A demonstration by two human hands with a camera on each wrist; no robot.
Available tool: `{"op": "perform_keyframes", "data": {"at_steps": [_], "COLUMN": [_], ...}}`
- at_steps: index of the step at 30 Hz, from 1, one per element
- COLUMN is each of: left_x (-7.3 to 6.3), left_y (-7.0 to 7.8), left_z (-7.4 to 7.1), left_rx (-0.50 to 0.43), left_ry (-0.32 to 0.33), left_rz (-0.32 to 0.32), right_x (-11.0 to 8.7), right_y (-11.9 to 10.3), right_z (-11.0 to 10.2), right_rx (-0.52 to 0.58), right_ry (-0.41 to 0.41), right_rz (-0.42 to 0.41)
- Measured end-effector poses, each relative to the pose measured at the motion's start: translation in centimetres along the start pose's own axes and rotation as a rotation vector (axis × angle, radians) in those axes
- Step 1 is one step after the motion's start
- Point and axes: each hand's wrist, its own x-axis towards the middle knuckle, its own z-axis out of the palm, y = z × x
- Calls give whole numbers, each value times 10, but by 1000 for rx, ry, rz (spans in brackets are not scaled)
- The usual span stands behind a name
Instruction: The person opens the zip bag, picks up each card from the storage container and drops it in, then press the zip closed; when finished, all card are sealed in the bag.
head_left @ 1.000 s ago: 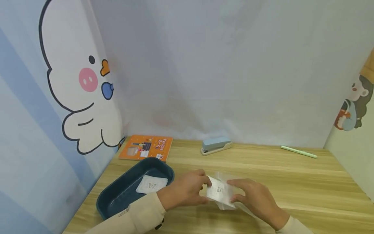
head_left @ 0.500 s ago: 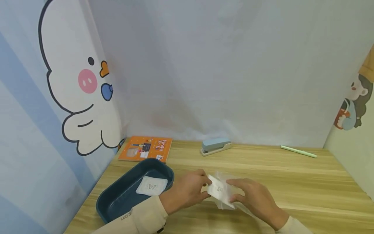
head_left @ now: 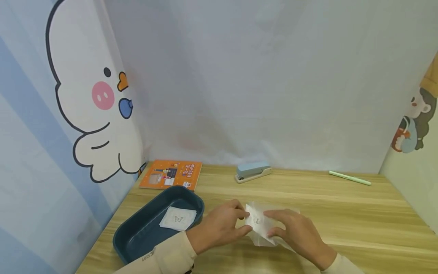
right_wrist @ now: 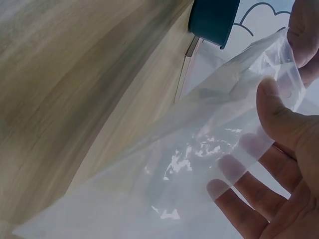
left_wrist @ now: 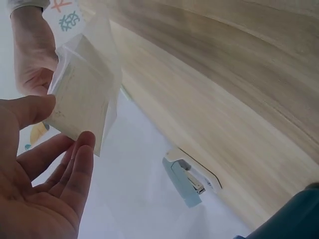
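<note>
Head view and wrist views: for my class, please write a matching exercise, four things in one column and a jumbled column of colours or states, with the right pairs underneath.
Things
1. stapler
2. clear bag
3. pen
4. white packet between the hands

Colours or states
A. pale green, farthest right of the four in the head view
B. held by the left hand
C. light blue on top, paler base
D. see-through, held by the right hand

Pairs: 1-C, 2-D, 3-A, 4-B
</note>
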Motion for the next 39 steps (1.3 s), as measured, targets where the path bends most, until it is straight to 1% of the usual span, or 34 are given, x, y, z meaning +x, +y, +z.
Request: {"op": "perform_keyframes", "data": {"at_steps": [4, 6, 11, 13, 14, 17, 20, 22, 24, 28, 29, 32, 36, 38, 39], "left_x": [-1, -2, -4, -5, -6, -7, -8, -7, -8, -7, -7, -5, -2, -3, -4], "left_y": [0, 0, 1, 1, 1, -1, -3, -3, -2, 0, 1, 1, 0, 0, 0], "left_z": [0, 1, 8, 10, 10, 10, 12, 16, 20, 23, 23, 22, 22, 23, 24], "left_rx": [5, 21, 64, 41, 26, -10, 14, 42, 64, 34, 26, 38, 154, 189, 198], "left_ry": [32, 63, 131, 151, 167, 237, 297, 307, 293, 231, 209, 112, -26, -61, -73], "left_rz": [-8, 7, 67, 74, 76, 82, 110, 140, 170, 201, 205, 222, 266, 283, 282], "right_x": [0, 0, 1, 0, 0, 0, 1, 2, 3, 5, 5, 7, 8, 8, 7], "right_y": [0, -1, 0, 0, -1, -2, -2, -2, -2, -3, -3, -3, -3, -2, -2], "right_z": [1, 1, 5, 6, 6, 4, 3, 3, 3, 4, 4, 4, 4, 4, 4], "right_rx": [1, 3, 7, 8, 7, 12, 23, 34, 43, 50, 51, 54, 64, 67, 68], "right_ry": [-14, -21, 15, 27, 22, 15, 20, 22, 19, 15, 20, 51, 72, 67, 63], "right_rz": [31, 43, -10, -20, -8, 8, -4, -14, -26, -41, -47, -68, -92, -97, -95]}}
